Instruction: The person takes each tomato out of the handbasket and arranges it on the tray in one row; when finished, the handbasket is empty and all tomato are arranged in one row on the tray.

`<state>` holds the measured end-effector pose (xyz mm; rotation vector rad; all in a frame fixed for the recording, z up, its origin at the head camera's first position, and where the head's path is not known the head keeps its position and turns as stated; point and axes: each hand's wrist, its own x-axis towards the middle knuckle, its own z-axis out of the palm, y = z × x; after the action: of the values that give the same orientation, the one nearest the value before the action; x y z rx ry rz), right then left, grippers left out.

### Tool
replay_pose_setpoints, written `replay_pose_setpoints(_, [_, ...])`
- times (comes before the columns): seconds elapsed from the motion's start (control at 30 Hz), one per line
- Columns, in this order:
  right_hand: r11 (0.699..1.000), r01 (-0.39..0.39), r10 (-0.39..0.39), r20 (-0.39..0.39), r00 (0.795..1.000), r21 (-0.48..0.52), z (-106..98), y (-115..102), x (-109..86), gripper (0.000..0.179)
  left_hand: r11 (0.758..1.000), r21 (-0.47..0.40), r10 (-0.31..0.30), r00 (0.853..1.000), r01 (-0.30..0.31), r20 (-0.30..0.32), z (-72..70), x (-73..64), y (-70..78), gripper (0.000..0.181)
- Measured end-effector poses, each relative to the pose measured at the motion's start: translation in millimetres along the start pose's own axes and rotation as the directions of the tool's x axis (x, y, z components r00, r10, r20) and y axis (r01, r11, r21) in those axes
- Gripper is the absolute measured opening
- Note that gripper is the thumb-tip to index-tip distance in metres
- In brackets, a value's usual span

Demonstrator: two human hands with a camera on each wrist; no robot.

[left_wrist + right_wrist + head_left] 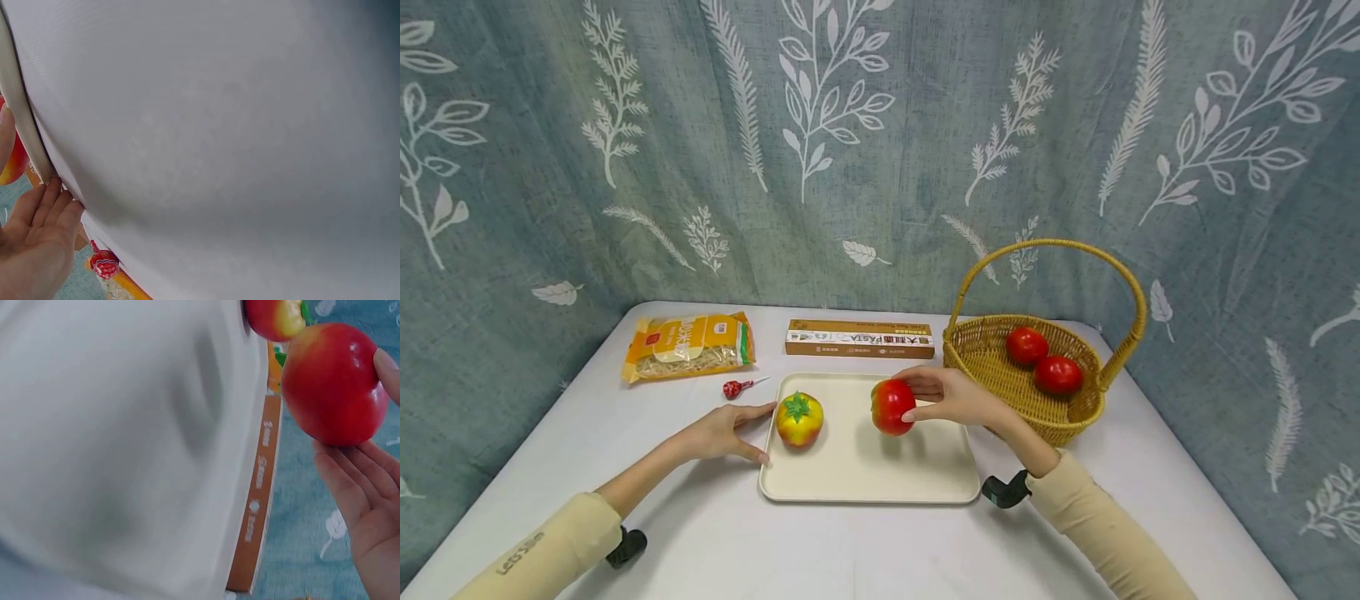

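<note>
Above the right half of a cream tray [857, 482], my right hand [951, 396] grips a red toy tomato [892, 407] between thumb and fingers. The right wrist view shows this tomato [334, 384] held off the tray, with a shadow beneath it. A yellow-and-red tomato [800, 419] with a green leafy top sits at the tray's left end. My left hand [726, 433] touches the tray's left edge, thumb and fingers spread apart along it. Up close in the left wrist view, the left fingers [47, 209] lie fairly straight against the tray rim [22, 106].
A wicker basket [977, 350] with a tall handle stands at the right, two red tomatoes [1057, 375] inside. Behind the tray lies a pasta box [860, 339]. A yellow bag of noodles [688, 346] and a red lollipop [733, 388] lie at the back left.
</note>
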<state>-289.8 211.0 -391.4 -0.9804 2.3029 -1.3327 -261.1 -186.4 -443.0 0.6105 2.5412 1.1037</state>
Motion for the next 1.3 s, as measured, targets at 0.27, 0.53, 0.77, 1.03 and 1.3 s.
replay_pose_setpoints(0.27, [1.000,-0.025,0.025,0.027,0.999,0.012,19.3,3.5,17.6,0.056,1.000,0.012,0.005,1.000,-0.005,-0.001,-0.7,0.0,-2.3,0.092])
replay_pose_setpoints(0.53, [0.997,-0.066,0.068,0.045,0.997,-0.040,31.3,8.1,28.3,0.052,1.000,0.003,0.016,1.000,-0.016,0.004,1.4,-0.5,-3.6,0.092])
replay_pose_setpoints(0.77, [0.996,-0.061,0.065,0.052,0.997,-0.069,36.0,3.9,38.6,0.051,1.000,0.022,0.021,1.000,-0.021,-0.005,0.3,-0.7,-6.7,0.092])
replay_pose_setpoints(1.03, [0.994,-0.072,0.078,0.068,0.995,-0.086,44.7,-1.3,48.5,0.051,0.999,0.019,0.032,0.999,-0.032,-0.001,1.2,-0.3,-6.1,0.091])
replay_pose_setpoints(1.3, [0.980,-0.085,0.094,0.043,0.995,-0.180,47.1,-2.3,48.4,0.052,0.999,0.021,0.026,1.000,-0.026,-0.003,1.3,1.6,-6.1,0.091])
